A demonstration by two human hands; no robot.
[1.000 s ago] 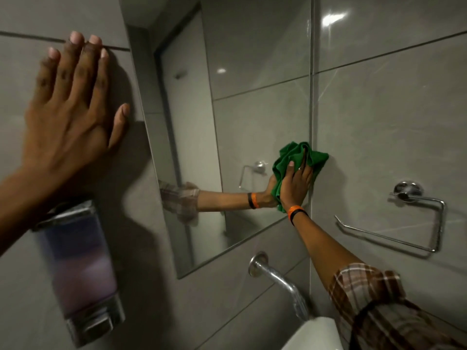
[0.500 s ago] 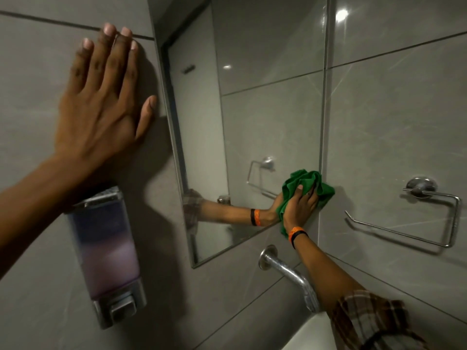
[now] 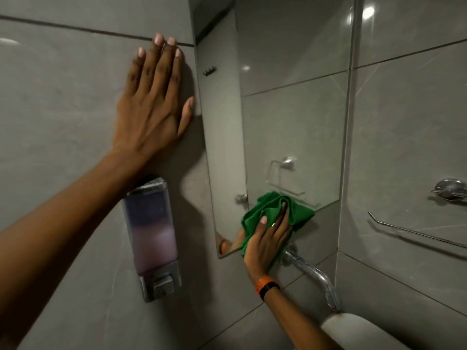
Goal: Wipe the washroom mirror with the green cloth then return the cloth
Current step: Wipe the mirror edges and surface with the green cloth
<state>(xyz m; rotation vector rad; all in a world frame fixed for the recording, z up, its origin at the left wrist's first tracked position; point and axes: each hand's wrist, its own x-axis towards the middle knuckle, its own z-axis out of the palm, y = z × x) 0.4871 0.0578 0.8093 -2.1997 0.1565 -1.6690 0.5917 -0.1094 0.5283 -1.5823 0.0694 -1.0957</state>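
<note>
The wall mirror hangs on grey tiles, tall and frameless. My right hand presses the bunched green cloth flat against the mirror's bottom edge, near its lower middle. Part of the cloth spills over the edge onto the tile. My left hand lies open and flat on the tile just left of the mirror, fingers pointing up, holding nothing. An orange and black band sits on my right wrist.
A soap dispenser with purple liquid is fixed on the wall under my left forearm. A chrome tap sticks out below the mirror over a white basin. A chrome towel rail is mounted on the right wall.
My right hand has slid the cloth down and left, from the mirror's right edge to its bottom edge. The view has shifted right and downward. My left hand stays on the tile.
</note>
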